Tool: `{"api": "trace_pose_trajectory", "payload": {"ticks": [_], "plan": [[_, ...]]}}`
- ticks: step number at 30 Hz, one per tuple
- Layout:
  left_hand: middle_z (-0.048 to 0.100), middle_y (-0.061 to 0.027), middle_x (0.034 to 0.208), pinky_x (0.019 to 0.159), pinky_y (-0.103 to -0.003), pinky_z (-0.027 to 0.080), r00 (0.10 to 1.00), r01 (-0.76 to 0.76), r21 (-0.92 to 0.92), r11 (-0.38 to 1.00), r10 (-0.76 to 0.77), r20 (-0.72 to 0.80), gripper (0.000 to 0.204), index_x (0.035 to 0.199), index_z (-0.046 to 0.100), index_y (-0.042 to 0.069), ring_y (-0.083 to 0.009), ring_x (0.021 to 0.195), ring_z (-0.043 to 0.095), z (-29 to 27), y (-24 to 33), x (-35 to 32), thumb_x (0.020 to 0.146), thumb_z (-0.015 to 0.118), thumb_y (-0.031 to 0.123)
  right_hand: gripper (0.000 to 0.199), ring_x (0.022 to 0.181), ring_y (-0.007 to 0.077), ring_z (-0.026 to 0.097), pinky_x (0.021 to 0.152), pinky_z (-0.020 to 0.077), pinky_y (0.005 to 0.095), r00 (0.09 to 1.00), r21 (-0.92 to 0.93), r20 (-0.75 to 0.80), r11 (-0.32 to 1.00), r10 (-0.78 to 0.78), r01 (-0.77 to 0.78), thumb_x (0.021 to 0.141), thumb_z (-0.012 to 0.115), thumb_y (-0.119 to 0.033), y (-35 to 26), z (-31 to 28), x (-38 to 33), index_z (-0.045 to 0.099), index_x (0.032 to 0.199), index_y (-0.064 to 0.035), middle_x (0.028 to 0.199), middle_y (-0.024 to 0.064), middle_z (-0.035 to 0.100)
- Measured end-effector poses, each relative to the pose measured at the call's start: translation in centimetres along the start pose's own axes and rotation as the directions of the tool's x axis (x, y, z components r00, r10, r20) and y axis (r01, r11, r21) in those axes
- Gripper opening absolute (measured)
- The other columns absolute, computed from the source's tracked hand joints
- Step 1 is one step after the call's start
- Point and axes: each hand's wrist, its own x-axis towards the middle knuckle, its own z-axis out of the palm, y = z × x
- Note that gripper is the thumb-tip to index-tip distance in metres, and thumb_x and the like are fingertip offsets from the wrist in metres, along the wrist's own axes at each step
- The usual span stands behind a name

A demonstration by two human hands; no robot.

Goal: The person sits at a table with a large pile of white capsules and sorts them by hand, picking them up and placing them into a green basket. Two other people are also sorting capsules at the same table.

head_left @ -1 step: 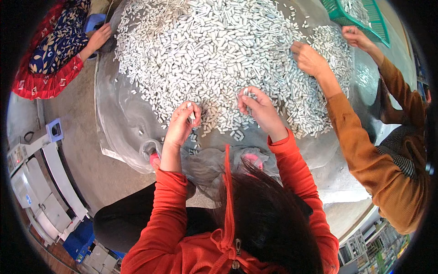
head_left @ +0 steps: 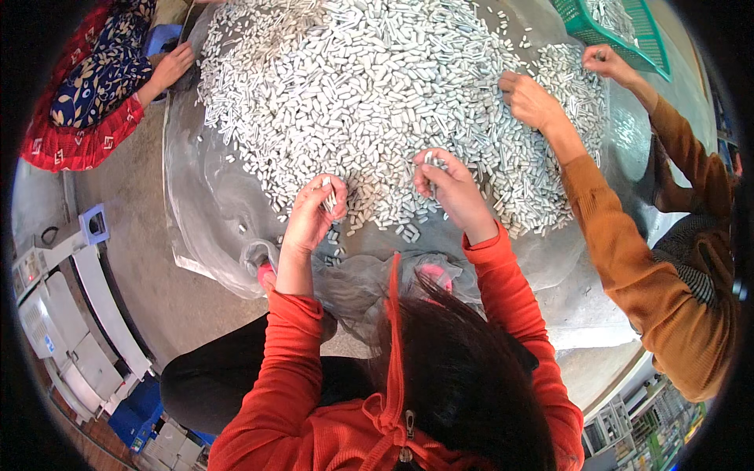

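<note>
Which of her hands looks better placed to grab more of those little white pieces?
Probably the right hand: it sits at the thick edge of the pile of white pieces. The left hand hovers over the sparser fringe and already pinches some.

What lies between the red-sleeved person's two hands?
Small white pieces of the big pile on clear plastic sheet, between left hand and right hand, in the head view.

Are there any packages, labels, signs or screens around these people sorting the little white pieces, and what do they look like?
Clear plastic bag: in front of the person in orange-red, at the pile's near edge, crumpled and see-through.
White machine: far left on the floor, boxy, with a small blue-framed panel on top.
Green basket: top right, plastic mesh, holding white pieces.
No signs visible.
</note>
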Motion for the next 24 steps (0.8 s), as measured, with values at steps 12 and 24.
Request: {"api": "trace_pose_trajectory", "payload": {"ticks": [12,24], "plan": [[0.064,-0.0079,0.071,0.063,-0.031,0.046,0.927,-0.088,0.878,0.470,0.361,-0.100,0.019,0.079,0.064,0.003,-0.0217,0.067,0.060,4.9,-3.2,2.9,0.078,0.070,0.021,0.016,0.065,0.0208,0.057,0.060,0.0470,0.0314,0.851,-0.921,-0.063,0.359,-0.521,0.151,0.075,0.067,-0.010,0.1,-0.3,-0.8,0.060,0.090,-0.0080,0.083,0.0071,0.059],[0.064,-0.0098,0.075,0.063,-0.030,0.046,0.867,-0.073,0.917,0.391,0.480,-0.135,0.016,0.078,0.063,0.004,-0.0201,0.067,0.061,8.0,-5.3,5.2,0.074,0.073,0.016,0.015,0.067,0.0218,0.058,0.057,0.0465,0.0327,0.855,-0.992,-0.042,0.122,-0.517,0.025,0.076,0.068,-0.017,-0.2,-0.7,-0.2,0.062,0.084,-0.0067,0.073,0.0068,0.056]]}}
